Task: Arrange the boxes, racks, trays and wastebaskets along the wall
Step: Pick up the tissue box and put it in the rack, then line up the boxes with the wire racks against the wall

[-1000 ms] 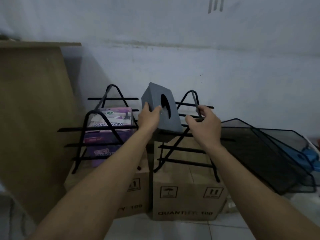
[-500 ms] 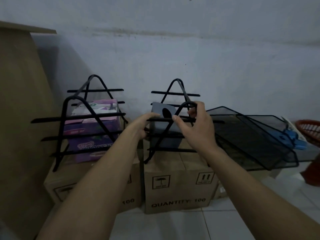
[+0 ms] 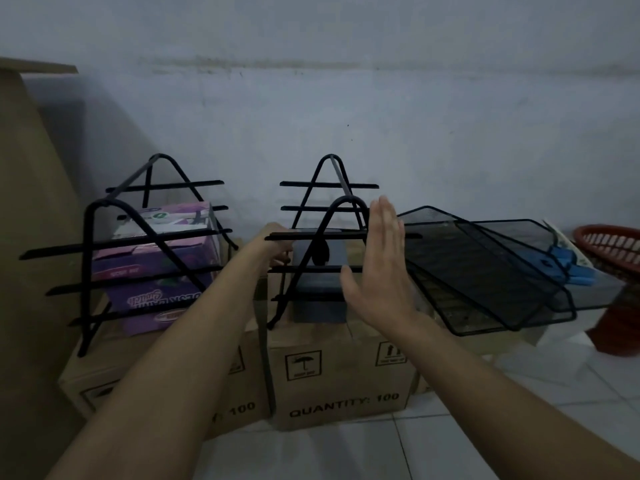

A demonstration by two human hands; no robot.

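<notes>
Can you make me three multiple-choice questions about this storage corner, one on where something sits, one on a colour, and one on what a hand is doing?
1. Where is the grey box?
A. On the floor tiles
B. Inside the right wire rack
C. In the red basket

2. What colour is the box inside the left wire rack?
A. Purple
B. Green
C. Yellow

3. How is the right hand held?
A. Curled round a rack bar
B. Flat, fingers straight, holding nothing
C. Pinching a mesh tray

Answers:
1. B, the grey box shows behind the bars of the right wire rack, which stands on a cardboard carton.
2. A, the purple box fills the left wire rack.
3. B, the right hand is open in front of the rack with its fingers pointing up.
</notes>
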